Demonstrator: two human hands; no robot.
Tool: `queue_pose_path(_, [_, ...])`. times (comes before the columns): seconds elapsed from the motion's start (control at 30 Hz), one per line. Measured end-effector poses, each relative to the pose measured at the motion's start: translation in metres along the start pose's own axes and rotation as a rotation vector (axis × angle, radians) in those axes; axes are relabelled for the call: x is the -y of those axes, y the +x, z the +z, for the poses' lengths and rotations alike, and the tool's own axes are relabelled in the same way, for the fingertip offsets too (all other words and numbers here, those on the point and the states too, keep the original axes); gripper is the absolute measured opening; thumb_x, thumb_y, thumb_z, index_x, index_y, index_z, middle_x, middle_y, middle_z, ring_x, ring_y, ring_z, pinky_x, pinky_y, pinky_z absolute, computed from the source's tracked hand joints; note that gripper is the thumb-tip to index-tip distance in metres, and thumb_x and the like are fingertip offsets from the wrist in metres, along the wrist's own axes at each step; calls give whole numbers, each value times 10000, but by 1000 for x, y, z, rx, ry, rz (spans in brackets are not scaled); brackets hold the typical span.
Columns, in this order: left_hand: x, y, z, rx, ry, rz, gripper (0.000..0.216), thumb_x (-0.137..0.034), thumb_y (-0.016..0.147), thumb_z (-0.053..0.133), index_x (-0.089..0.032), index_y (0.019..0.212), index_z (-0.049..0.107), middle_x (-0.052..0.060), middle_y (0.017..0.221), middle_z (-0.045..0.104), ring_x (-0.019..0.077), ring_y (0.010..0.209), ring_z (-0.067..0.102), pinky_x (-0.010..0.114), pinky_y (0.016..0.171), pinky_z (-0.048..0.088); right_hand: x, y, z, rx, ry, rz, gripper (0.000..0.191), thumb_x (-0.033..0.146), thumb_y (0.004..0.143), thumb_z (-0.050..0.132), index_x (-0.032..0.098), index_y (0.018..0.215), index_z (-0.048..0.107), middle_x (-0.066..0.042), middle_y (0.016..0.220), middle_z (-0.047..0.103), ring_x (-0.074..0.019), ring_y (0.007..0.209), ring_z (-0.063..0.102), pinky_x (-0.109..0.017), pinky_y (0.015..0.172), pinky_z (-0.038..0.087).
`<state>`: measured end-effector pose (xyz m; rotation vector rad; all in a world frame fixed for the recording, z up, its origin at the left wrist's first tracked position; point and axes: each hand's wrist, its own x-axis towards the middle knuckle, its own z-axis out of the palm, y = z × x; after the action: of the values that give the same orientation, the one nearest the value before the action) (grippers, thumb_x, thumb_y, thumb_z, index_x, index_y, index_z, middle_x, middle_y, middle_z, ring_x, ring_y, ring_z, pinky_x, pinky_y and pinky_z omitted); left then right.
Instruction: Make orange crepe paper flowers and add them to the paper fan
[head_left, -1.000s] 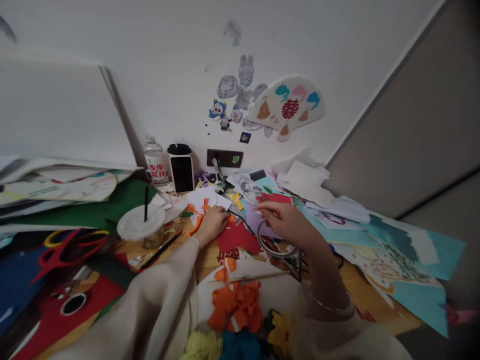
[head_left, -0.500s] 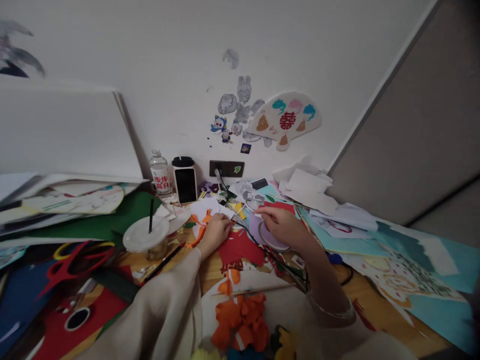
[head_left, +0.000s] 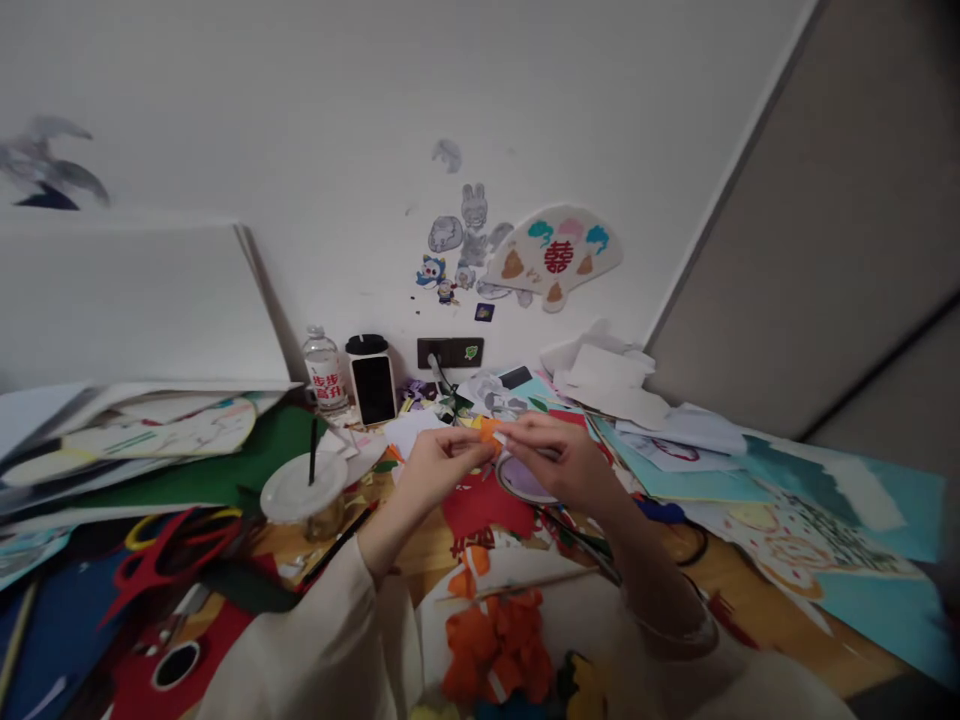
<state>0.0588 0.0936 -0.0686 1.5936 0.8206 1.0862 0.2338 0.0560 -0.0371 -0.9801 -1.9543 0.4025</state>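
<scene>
A small, irregular scrap of orange paper sits in the air above the table, between the two hands, its longer side seeming to run roughly sideways, though it is too small and partly covered to be sure. The right hand lies just to its right, with the fingers nearly closed, pinching its right end. The left hand comes in from the lower left, its fingers curled and touching the scrap's lower left edge; whether they share the hold, I cannot tell. Directly below lie a pale lilac paper oval and a red paper cut-out. Nearer the body is a heap of crumpled orange paper, with a white-lidded plastic cup off to the left.
</scene>
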Motion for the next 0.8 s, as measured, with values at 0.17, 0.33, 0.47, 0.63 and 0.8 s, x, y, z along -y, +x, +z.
queue_pose_path(0.17, [-10,-14,-3,-10,76,30,244,-360,722,660,-137,804,717,34,723,715,155,646,631,237,606,486,16,-8,-3,84,29,12,306,206,884,499,192,1157,636,-35,919,642,-136,814,591,-243,751,466])
queue_pose_path(0.33, [-21,-20,-8,0,111,25,214,-339,712,650,-135,753,700,33,685,705,161,622,630,227,562,466,21,-10,-1,146,22,83,606,214,882,493,205,1446,272,16,822,590,-104,694,545,-208,696,469])
queue_pose_path(0.47, [-28,-24,-8,26,217,43,206,-331,725,641,-148,777,720,32,695,715,168,631,633,225,566,464,24,-10,3,82,-10,87,651,205,882,486,227,1468,203,23,829,597,-101,703,551,-199,699,469])
queue_pose_path(0.63, [-28,-27,-5,20,286,80,188,-316,739,626,-154,751,721,29,712,723,169,636,636,223,576,461,25,-10,7,70,-49,93,665,187,875,484,234,1470,192,20,840,598,-88,621,513,-183,612,449])
queue_pose_path(0.8, [-26,-27,-5,21,286,76,185,-312,743,619,-152,739,712,26,690,717,173,637,641,224,577,463,25,-9,9,44,-93,92,663,196,878,488,237,1470,194,9,848,601,-93,589,484,-190,575,424])
